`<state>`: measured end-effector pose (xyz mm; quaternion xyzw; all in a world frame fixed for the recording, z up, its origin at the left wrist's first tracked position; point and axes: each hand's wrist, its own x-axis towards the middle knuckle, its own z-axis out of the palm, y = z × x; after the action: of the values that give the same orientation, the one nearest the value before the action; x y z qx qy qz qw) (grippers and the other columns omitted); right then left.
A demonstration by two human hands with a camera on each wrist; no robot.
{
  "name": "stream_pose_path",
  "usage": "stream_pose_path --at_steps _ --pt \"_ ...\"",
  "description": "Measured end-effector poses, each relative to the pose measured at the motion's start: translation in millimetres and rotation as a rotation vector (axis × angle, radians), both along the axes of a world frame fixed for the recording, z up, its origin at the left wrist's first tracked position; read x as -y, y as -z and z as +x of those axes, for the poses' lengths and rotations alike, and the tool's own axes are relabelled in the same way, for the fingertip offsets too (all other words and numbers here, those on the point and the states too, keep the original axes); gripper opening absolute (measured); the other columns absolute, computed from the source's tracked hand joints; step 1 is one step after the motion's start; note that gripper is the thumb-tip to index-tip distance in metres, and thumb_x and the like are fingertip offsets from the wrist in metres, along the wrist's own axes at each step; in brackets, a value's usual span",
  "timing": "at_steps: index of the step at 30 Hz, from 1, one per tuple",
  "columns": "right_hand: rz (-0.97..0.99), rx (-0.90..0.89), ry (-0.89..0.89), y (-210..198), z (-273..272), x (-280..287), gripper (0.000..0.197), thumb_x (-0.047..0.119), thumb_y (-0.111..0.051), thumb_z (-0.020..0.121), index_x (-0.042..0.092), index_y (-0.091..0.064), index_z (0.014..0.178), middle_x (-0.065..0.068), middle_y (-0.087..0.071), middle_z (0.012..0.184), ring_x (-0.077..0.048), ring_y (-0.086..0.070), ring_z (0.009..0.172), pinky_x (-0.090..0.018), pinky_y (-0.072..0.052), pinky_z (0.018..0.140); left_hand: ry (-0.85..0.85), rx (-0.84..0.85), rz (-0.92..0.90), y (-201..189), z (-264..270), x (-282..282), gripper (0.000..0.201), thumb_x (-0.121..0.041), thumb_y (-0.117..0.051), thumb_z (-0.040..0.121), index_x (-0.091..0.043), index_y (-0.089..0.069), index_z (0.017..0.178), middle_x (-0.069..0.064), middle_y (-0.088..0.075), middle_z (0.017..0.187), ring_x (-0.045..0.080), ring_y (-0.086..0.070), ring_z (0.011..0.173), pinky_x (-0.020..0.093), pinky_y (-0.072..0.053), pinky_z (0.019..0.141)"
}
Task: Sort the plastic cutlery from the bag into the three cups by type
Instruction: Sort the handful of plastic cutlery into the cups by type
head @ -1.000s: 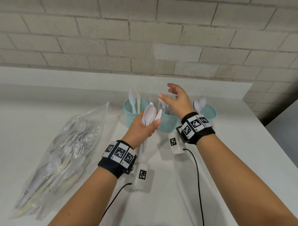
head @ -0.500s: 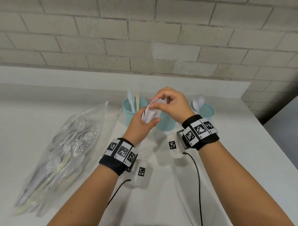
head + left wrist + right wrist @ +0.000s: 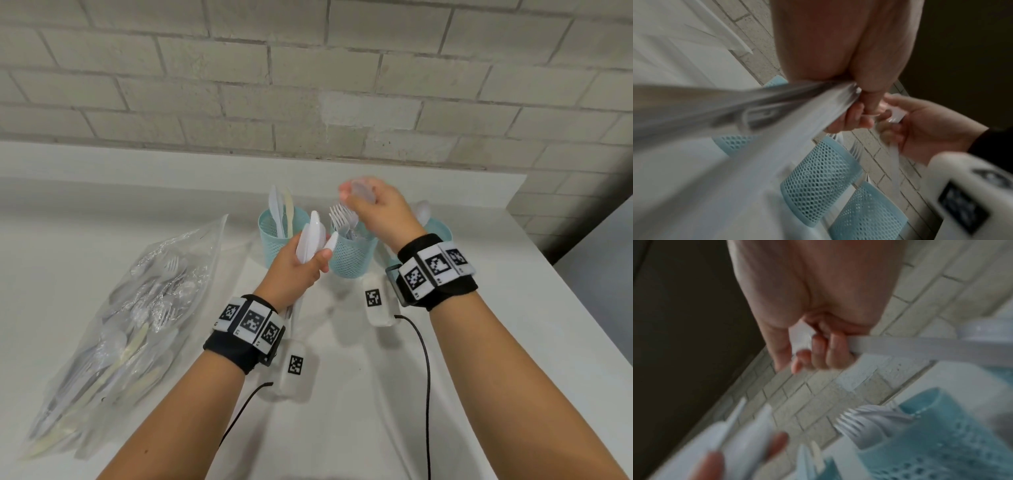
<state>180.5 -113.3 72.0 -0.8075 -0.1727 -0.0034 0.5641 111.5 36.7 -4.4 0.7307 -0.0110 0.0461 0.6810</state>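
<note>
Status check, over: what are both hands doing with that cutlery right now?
Left hand grips a cutlery bundle. Right hand holds one spoon above the cups, near the fork cup. Nothing in the way.

teal mesh cups point(image 3: 352, 255), white cutlery point(image 3: 310, 240) – black-and-white checkered wristbands point(image 3: 248, 322), pale brick wall point(image 3: 308, 85).

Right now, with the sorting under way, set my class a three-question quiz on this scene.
1. True or false: the bag is empty.
2. Which cup holds forks? A left, B middle, C right.
3. Which hand grips a bundle of cutlery?

Key:
1. False; cutlery shows through it.
2. B, the middle cup.
3. The left hand; the right hand holds one spoon.
</note>
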Motion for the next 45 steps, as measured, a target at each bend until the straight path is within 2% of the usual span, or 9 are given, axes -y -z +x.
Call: stream_pose_path --at_steps 5,11,15,18,26,32,39,42,45 --pt "-0.139 -0.241 -0.197 20 -5 -3 0.02 0.025 -0.062 0.09 0.008 -0.069 0.094 0.01 -0.044 0.058 -0.004 -0.037 0.052 -0.018 -0.031 0.053 0.076 0.029 -0.051 -6 0 0 0.019 -0.014 -0.055 0.094 -0.016 -0.052 0.113 0.002 -0.055 0.07 0.009 -0.041 0.048 0.022 -0.036 0.049" --pt "-0.112 -0.165 -0.254 14 -7 -4 0.009 0.016 -0.066 0.086 0.01 -0.07 0.093 0.006 -0.06 0.076 0.004 -0.049 0.058 -0.011 -0.035 0.052 0.115 0.031 -0.059 -10 0 1 0.046 -0.017 -0.062 0.091 -0.007 -0.042 0.131 0.004 -0.057 0.072 0.012 -0.045 0.048 0.023 -0.039 0.047" --pt "0.045 -0.242 -0.248 12 -7 -4 0.012 0.009 -0.054 0.093 0.014 -0.057 0.083 -0.002 -0.047 0.064 -0.007 -0.038 0.051 -0.014 -0.031 0.046 0.093 0.027 0.012 -7 -2 -1 0.008 -0.013 -0.057 0.093 -0.01 -0.053 0.1 0.0 -0.056 0.065 0.01 -0.045 0.048 0.024 -0.039 0.049" --pt "0.301 -0.269 -0.179 7 -2 -2 0.009 0.011 -0.046 0.097 0.01 -0.052 0.091 -0.013 -0.06 0.075 -0.012 -0.039 0.052 -0.02 -0.03 0.046 0.072 0.013 0.031 -4 -6 -3 0.007 -0.017 -0.058 0.093 -0.019 -0.053 0.089 -0.001 -0.055 0.064 0.008 -0.044 0.047 0.021 -0.039 0.049" --pt "0.67 -0.083 0.101 -1 7 0 0.021 0.014 -0.035 0.102 0.021 -0.053 0.095 -0.005 -0.057 0.075 -0.016 -0.06 0.07 -0.028 -0.047 0.065 -0.022 0.003 0.11 -2 -7 2 0.059 -0.022 -0.067 0.087 -0.029 -0.038 0.137 -0.01 -0.059 0.083 -0.004 -0.057 0.056 0.019 -0.043 0.062" --pt "0.73 -0.06 0.138 -2 7 2 0.027 0.011 -0.03 0.102 0.019 -0.054 0.092 0.0 -0.043 0.069 -0.012 -0.045 0.048 -0.023 -0.04 0.048 -0.006 0.004 0.099 -10 -11 2 0.063 -0.025 -0.066 0.087 -0.031 -0.035 0.141 -0.011 -0.061 0.083 -0.005 -0.057 0.058 0.018 -0.044 0.065" --pt "0.333 -0.218 0.059 8 -5 -1 0.024 0.034 -0.06 0.09 0.015 -0.06 0.104 0.007 -0.047 0.062 -0.008 -0.031 0.042 -0.022 -0.026 0.043 0.042 -0.023 -0.017 -19 -13 2 0.08 -0.012 -0.081 0.071 -0.035 -0.04 0.136 -0.011 -0.056 0.098 0.002 -0.05 0.061 0.017 -0.043 0.051" --pt "0.225 -0.261 -0.103 16 -14 -8 0.016 0.018 -0.071 0.082 0.015 -0.064 0.096 0.007 -0.045 0.053 -0.008 -0.032 0.04 -0.019 -0.024 0.04 0.079 -0.016 -0.03 -19 -11 -1 0.088 -0.009 -0.082 0.07 -0.035 -0.037 0.141 -0.007 -0.058 0.075 0.008 -0.048 0.057 0.022 -0.04 0.047" --pt "0.283 -0.332 -0.268 19 -17 -11 0.01 0.006 -0.054 0.092 0.009 -0.064 0.094 0.008 -0.046 0.048 -0.007 -0.031 0.036 -0.019 -0.023 0.037 0.134 0.024 -0.041 -19 -11 -2 0.077 -0.004 -0.075 0.076 -0.048 -0.043 0.131 -0.008 -0.053 0.058 0.01 -0.04 0.049 0.024 -0.034 0.043"
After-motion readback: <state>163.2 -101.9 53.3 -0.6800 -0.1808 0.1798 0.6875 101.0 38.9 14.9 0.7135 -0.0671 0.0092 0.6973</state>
